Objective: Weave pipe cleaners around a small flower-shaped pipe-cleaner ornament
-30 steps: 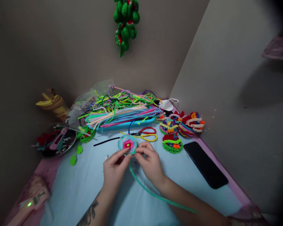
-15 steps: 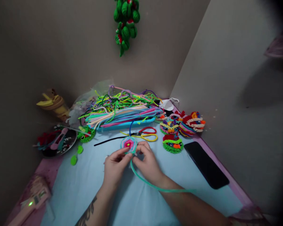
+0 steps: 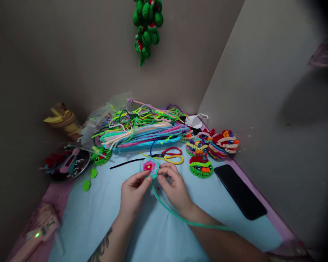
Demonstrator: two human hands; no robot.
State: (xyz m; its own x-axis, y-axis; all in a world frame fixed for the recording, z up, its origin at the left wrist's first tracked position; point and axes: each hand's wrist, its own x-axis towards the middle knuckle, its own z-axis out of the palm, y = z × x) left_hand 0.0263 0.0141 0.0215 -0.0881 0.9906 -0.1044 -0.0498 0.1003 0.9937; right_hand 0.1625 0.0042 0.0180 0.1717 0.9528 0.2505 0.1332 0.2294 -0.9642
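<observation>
Between my two hands is a small round coil of pipe cleaner (image 3: 149, 166), with a yellow centre, then pink, lilac and aqua rings. My left hand (image 3: 136, 189) pinches its lower left edge between thumb and fingers. On the right edge, the fingertips of my right hand (image 3: 175, 187) are closed on the rim. From the bottom of the coil a long aqua-green pipe cleaner tail (image 3: 168, 209) curves down and lies across my right forearm. Just beyond the coil rest scissors (image 3: 172, 155) with one red and one yellow handle, and a black pipe cleaner (image 3: 125, 163).
Behind, a blue tray (image 3: 142, 146) is heaped with pipe cleaners. Finished bird-like pieces (image 3: 201, 167) and a black phone (image 3: 240, 191) lie on the right. On the left are a metal bowl (image 3: 85, 163), green ovals (image 3: 86, 185) and a pink glue gun (image 3: 35, 238).
My right thumb has shifted up along the coil's edge, and the tail has swung slightly lower across my forearm. The left hand keeps its pinch.
</observation>
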